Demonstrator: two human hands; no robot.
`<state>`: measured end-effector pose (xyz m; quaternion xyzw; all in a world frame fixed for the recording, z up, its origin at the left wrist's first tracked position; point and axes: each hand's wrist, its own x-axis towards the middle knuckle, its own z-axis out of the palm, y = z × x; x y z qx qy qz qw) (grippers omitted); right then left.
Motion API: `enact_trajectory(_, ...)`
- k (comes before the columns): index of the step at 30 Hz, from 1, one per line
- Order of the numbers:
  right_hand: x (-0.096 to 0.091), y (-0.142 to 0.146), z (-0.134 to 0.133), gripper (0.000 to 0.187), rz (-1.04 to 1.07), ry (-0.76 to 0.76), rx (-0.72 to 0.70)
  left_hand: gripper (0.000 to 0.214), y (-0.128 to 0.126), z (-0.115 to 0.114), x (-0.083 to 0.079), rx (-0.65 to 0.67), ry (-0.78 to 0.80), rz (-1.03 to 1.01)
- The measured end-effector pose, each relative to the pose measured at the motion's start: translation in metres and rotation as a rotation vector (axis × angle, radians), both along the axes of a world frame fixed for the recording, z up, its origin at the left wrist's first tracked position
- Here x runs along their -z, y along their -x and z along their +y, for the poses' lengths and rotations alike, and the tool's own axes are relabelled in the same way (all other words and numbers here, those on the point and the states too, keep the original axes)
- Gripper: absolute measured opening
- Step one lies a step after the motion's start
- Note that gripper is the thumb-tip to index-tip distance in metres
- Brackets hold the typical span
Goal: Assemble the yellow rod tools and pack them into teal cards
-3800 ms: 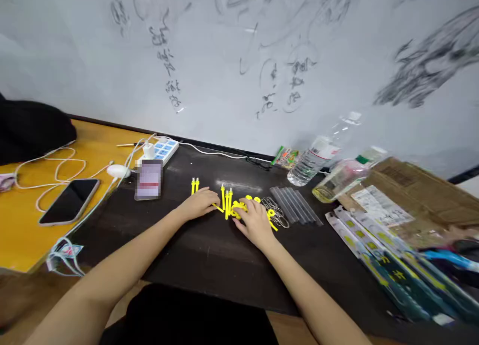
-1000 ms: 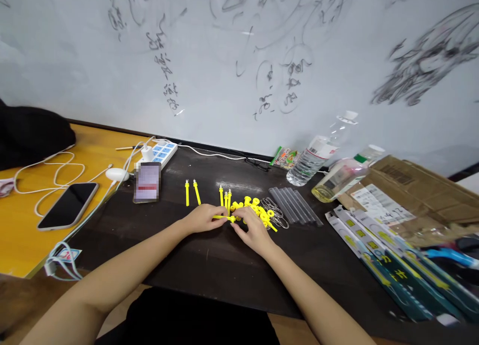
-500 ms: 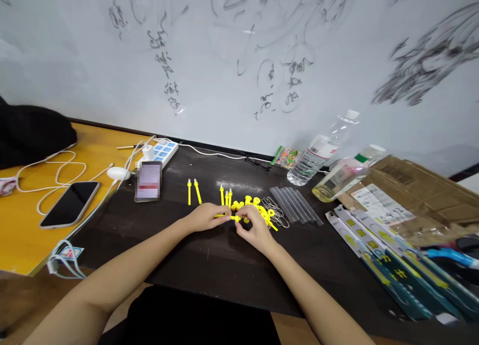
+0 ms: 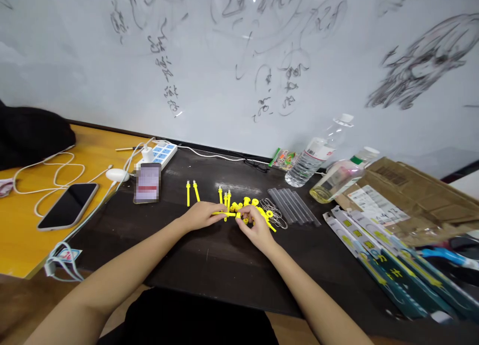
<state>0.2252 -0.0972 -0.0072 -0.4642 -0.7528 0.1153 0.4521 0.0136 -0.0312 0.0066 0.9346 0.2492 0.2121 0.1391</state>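
My left hand [image 4: 197, 217] pinches a thin yellow plastic stick [image 4: 230, 214] over the dark table. My right hand [image 4: 257, 230] is closed on a small yellow plastic piece [image 4: 238, 215], close to the stick's right end. Beyond and under my right fingers lies a pile of small yellow parts [image 4: 247, 201], partly hidden. Bent metal wires [image 4: 276, 214] lie beside the pile. Several yellow sticks with silvery tips stand out on the tabletop past my hands, among them a left one [image 4: 188, 195] and a middle one [image 4: 220, 195].
Clear tubes [image 4: 290, 206] lie right of the wires. Behind them are a water bottle [image 4: 309, 160], a second bottle [image 4: 333, 185] and a snack packet [image 4: 283, 159]. Packaged strips [image 4: 377, 260] and a cardboard box [image 4: 396, 190] occupy the right. Left are phones [image 4: 68, 206], a power strip [image 4: 164, 153] and cables.
A little more of the yellow stick shows between my hands, and its end now looks slightly apart from the small piece. The whole view has shifted slightly.
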Motion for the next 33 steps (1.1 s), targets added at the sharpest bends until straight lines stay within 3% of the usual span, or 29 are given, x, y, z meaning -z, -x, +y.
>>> enact_trajectory(12, 0.001, 0.006, -0.004, 0.010, -0.066, 0.102, -0.030, 0.025, -0.007, -0.010, -0.002, 0.015, -0.119, 0.051)
enact_trajectory(21, 0.002, 0.010, -0.005, 0.016, -0.158, 0.069, -0.030, 0.028, -0.015, -0.017, 0.000, 0.041, -0.074, 0.076)
enact_trajectory(33, -0.003, 0.000, -0.003, 0.017, -0.014, 0.046, -0.013, 0.014, -0.010, -0.012, -0.001, 0.007, 0.103, -0.062)
